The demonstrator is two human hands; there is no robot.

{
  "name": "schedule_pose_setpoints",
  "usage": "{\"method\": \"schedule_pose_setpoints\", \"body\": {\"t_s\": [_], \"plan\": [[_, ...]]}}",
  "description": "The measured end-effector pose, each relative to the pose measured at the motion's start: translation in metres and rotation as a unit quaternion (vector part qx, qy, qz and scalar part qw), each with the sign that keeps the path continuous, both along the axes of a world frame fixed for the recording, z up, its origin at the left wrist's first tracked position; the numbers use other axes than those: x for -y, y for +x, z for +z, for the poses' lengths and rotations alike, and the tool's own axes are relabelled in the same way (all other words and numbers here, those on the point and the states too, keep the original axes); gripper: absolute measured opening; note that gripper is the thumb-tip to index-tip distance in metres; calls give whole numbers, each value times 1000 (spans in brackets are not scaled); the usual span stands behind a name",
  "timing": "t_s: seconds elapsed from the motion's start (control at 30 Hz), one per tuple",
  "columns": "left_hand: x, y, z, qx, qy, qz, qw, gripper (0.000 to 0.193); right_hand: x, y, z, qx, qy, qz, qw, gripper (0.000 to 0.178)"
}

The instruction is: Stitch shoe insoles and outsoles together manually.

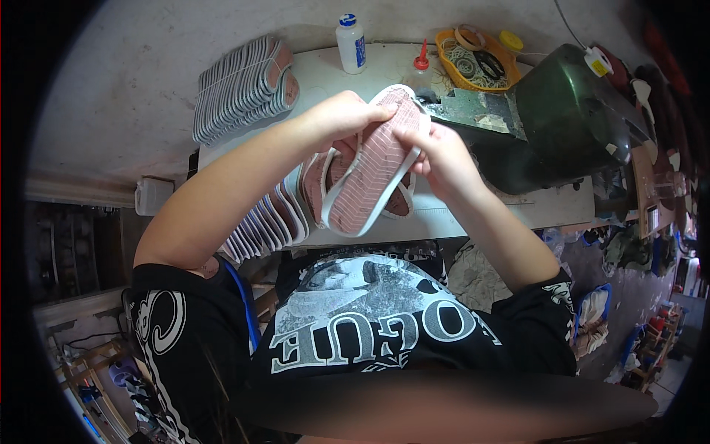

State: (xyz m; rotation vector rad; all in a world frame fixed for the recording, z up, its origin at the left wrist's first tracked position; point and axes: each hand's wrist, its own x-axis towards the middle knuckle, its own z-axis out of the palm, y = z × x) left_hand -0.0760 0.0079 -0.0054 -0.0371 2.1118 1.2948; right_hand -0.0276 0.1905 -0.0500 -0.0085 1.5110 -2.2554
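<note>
Both my hands hold up a pink shoe sole with rows of pale lines across it and a raised white edge. It tilts over the table, its far end up to the right. My left hand grips it near the far end, the thumb lying on the pink face. On the opposite edge, my right hand pinches it between thumb and curled fingers. Behind and below it, more pink pieces with white edges lie on the table, partly covered by the held sole.
A dark green sewing machine stands at the right. A yellow basket of cords and tape, a red-tipped bottle and a white bottle stand at the back. Soles are stacked far left and fanned near left.
</note>
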Motion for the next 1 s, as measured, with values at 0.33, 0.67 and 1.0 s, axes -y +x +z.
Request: {"method": "schedule_pose_setpoints", "body": {"t_s": [0.33,0.67,1.0], "plan": [[8,-2,10,45,38,-57,997,51,-13,1,8,-7,8,36,999,23],[6,-11,-10,-16,100,65,993,40,-12,38,-5,95,60,155,982,28],[10,-63,-3,20,2,-3,1000,53,7,47,7,170,-66,18,983,27]]}}
